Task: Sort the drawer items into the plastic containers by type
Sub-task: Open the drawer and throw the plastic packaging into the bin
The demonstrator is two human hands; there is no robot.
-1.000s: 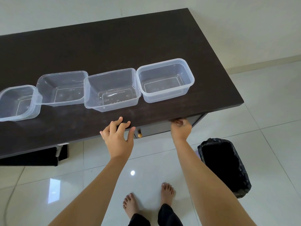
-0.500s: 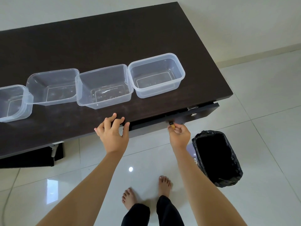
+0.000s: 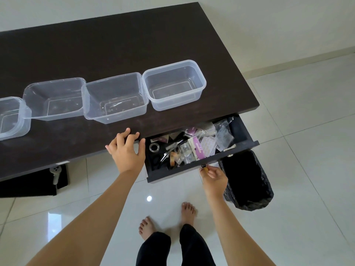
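The dark drawer stands pulled out under the table's right end. It holds a jumble of small items: plastic packets, a tape roll, clips, pink cards. My right hand pinches the drawer knob on the front panel. My left hand rests with spread fingers on the table's front edge, left of the drawer. Several clear plastic containers stand empty in a row on the table: one at the right, one in the middle, one further left, and one cut off at the frame edge.
The dark wooden table spans the upper view. A bin lined with a black bag stands on the white tiled floor just right of the drawer. My bare feet are below. A dark object sits under the table at left.
My right hand has pulled the drawer out by its knob, from closed to wide open, exposing the items. My left hand has stayed on the table edge.
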